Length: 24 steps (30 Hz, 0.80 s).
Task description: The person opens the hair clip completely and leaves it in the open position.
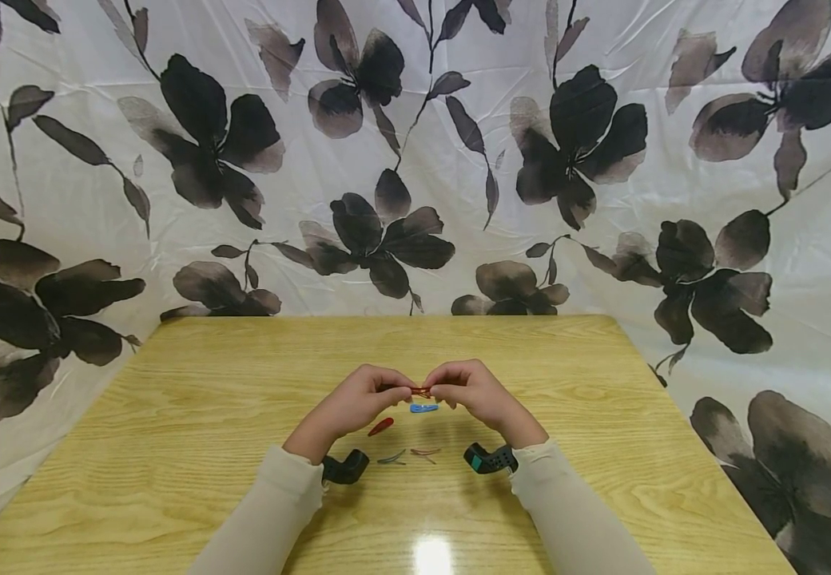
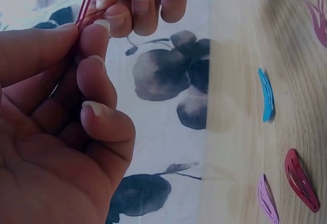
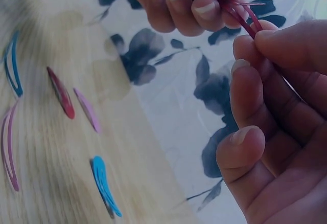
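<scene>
Hair clip [image 1: 421, 391]: red, slim, slotted, prong parted from frame; left end pinched by left hand [image 1: 363, 402], right end by right hand [image 1: 479, 399], fingers curled.

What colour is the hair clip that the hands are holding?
The hair clip is red; it shows best in the right wrist view.

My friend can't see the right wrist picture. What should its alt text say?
A left hand and a right hand pinch a red hair clip between them. On the wooden table beside flowery cloth lie two blue clips, two pink clips and another red clip.
</scene>
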{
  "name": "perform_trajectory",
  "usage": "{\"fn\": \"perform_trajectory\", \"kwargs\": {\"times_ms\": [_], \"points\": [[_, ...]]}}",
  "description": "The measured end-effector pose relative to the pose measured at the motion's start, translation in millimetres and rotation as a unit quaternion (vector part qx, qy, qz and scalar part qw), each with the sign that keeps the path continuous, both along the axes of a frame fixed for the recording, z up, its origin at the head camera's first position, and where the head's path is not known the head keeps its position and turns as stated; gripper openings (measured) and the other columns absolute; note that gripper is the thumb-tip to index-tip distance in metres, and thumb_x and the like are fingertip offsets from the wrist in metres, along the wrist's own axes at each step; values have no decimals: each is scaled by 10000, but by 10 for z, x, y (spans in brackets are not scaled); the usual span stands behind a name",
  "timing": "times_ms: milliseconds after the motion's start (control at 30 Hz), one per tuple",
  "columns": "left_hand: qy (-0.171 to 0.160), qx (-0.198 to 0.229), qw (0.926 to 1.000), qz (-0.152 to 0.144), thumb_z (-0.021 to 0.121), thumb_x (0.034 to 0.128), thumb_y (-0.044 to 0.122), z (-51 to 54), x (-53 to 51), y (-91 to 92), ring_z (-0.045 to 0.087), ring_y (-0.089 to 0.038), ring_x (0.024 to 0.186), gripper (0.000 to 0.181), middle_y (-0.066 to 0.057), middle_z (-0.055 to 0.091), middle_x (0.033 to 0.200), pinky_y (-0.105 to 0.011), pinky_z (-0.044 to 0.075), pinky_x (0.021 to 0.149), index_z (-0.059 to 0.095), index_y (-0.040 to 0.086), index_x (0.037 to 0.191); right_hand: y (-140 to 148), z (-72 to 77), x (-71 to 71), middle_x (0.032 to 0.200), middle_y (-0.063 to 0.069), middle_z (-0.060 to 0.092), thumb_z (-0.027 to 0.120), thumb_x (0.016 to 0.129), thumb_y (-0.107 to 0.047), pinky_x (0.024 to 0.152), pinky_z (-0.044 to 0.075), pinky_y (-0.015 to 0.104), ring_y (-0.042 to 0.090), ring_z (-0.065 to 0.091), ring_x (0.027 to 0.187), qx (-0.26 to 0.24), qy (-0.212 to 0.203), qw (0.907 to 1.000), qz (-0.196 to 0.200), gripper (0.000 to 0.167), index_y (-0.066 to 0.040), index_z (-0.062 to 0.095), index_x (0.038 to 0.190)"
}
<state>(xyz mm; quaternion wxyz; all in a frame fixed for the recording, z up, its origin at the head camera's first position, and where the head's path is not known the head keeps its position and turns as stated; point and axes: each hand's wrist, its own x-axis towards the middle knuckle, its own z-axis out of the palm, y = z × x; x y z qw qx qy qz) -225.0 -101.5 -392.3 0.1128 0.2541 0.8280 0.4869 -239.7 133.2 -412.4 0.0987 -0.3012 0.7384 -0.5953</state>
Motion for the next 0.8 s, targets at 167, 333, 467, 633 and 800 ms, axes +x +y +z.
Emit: {"fn": "perform_trajectory", "kwargs": {"times_ms": [167,333,467,633,800], "points": [[58,-87,9997,203,595,966,227,-20,-10,11,533,-172,746,186,-122,708,1072,-324,446,657,744,162,1055,2,0,-2,947,85,671,590,960,-114,618,454,328,124,530,692,60,-31,10000,-52,177,10,693,1032],[222,-171,9988,406,632,943,223,-39,-9,16,577,-178,773,150,-56,714,1023,-316,480,697,755,177,1014,8,-1,-4,951,89,672,590,960,-116,617,452,334,283,524,710,135,-19,9999,-98,174,6,694,1029],[351,-260,9971,621,660,924,229,-33,1,24,610,-179,815,110,11,701,977,-318,506,723,758,207,969,13,-9,-12,943,39,670,593,960,-130,608,446,304,306,504,700,155,-13,9998,-91,177,2,695,1021],[428,-325,9951,826,685,906,232,-32,3,43,602,-146,781,70,36,691,928,-316,508,707,752,226,923,24,-20,-23,924,7,669,591,957,-117,596,437,271,257,492,668,206,32,9997,-81,172,11,690,1015],[545,-445,9924,1013,690,901,219,-32,9,67,609,-128,780,63,57,690,908,-302,515,716,748,243,901,27,-24,-34,936,58,671,598,953,-113,597,432,255,231,494,673,343,-41,9992,-185,159,-8,698,1017]]}}
